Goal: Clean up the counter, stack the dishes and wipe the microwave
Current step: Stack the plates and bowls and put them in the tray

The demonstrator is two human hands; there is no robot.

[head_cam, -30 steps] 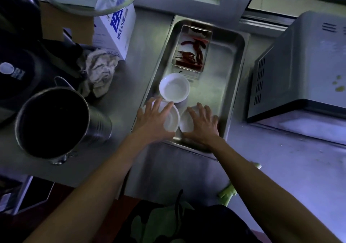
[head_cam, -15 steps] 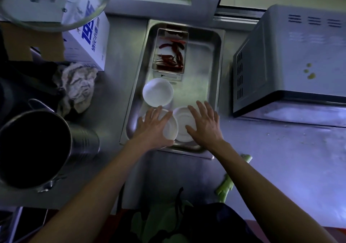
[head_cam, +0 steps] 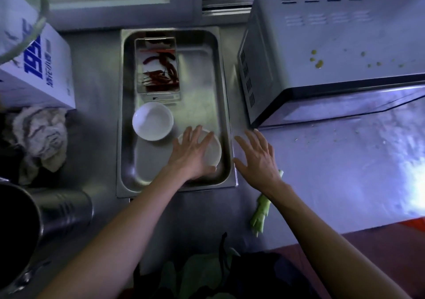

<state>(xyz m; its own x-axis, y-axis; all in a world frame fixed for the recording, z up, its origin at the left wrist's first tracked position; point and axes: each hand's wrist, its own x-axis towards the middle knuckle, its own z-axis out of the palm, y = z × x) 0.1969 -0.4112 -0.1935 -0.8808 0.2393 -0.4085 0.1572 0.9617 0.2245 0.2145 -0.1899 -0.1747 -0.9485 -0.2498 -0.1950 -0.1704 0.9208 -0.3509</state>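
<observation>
Steel counter [head_cam: 322, 172]; left grip [head_cam: 192, 153] flat on white dish [head_cam: 212, 150] in tray [head_cam: 226, 105]; right grip [head_cam: 258, 160] spread, empty

Only readable thing here is on the white box [head_cam: 39, 68], far left of the steel tray [head_cam: 226, 105]: big blue slanted digits on its side that look like "195", though the glass lid rim [head_cam: 27, 34] cuts across the start of them. There's a line of smaller blue characters right next to the digits, way too blurry to read. Nothing else has legible print.
</observation>
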